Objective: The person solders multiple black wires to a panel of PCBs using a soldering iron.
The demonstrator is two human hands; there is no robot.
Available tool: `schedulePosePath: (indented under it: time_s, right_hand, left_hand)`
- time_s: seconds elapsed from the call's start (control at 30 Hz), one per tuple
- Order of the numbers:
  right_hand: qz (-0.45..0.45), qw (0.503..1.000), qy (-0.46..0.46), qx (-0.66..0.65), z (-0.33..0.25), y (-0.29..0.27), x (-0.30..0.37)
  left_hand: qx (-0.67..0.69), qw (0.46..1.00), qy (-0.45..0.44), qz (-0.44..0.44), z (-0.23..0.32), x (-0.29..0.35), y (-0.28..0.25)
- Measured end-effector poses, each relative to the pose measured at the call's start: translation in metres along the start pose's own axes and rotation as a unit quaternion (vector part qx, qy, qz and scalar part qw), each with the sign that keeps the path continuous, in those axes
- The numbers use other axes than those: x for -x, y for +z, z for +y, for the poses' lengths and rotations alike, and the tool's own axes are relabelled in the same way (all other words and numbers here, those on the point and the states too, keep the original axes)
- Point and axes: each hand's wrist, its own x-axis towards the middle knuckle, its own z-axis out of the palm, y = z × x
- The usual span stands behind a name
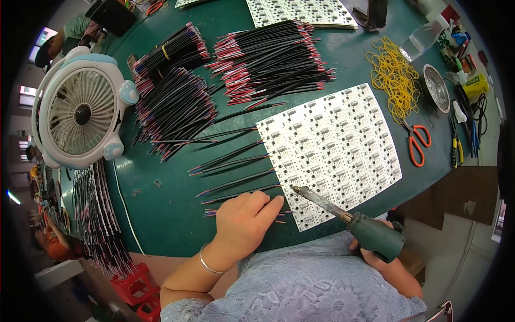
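A white circuit board panel [335,150] with rows of small parts lies on the bench. Several black two-core wires [228,156] reach out from its left edge. My left hand [241,222] is closed beside the lower left corner, around a small bunch of black wires [210,213] whose coloured ends stick out on both sides. Its fingertips are partly hidden beneath the hand. In my right hand [370,256] is a soldering iron [378,236] with a green handle. The iron's tip meets the board near its left edge, just past my left thumb.
Piles of cut black wires [268,61] lie beyond the board. A white fan [80,112] stands at left. Yellow rubber bands [394,78], orange-handled scissors [418,145], a metal bowl [435,88] and a clear bottle [424,40] sit at right. More boards [300,12] are stacked at the back.
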Motion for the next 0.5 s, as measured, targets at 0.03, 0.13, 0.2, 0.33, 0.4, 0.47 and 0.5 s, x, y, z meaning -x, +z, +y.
schedulePosePath:
  time_s: [0.03, 0.13, 0.2, 0.33, 0.4, 0.47, 0.5]
  right_hand:
    - [0.007, 1.0, 0.014, 0.006, -0.001, 0.001, 0.001]
    - [0.015, 0.998, 0.061, 0.012, 0.001, 0.005, 0.003]
    - [0.015, 0.995, 0.094, 0.011, 0.0, 0.007, -0.002]
    - [0.03, 0.999, -0.002, 0.043, -0.006, 0.01, -0.016]
    - [0.03, 0.998, -0.006, 0.057, -0.006, 0.011, -0.015]
    - [0.035, 0.998, 0.028, 0.042, -0.002, 0.014, -0.011]
    - [0.036, 0.998, 0.029, 0.043, -0.001, 0.014, -0.01]
  left_hand:
    - [0.002, 1.0, -0.016, 0.003, 0.0, 0.0, 0.0]
    - [-0.008, 0.999, -0.046, 0.013, -0.001, -0.002, -0.001]
    - [-0.02, 0.998, -0.062, 0.02, -0.002, -0.005, -0.001]
    - [-0.007, 0.998, -0.062, 0.032, -0.004, -0.007, 0.0]
    - [-0.008, 0.998, -0.061, 0.02, -0.006, -0.006, 0.001]
    - [-0.025, 0.999, -0.027, 0.017, -0.009, -0.008, 0.003]
    - [-0.023, 0.999, -0.026, 0.018, -0.009, -0.008, 0.003]
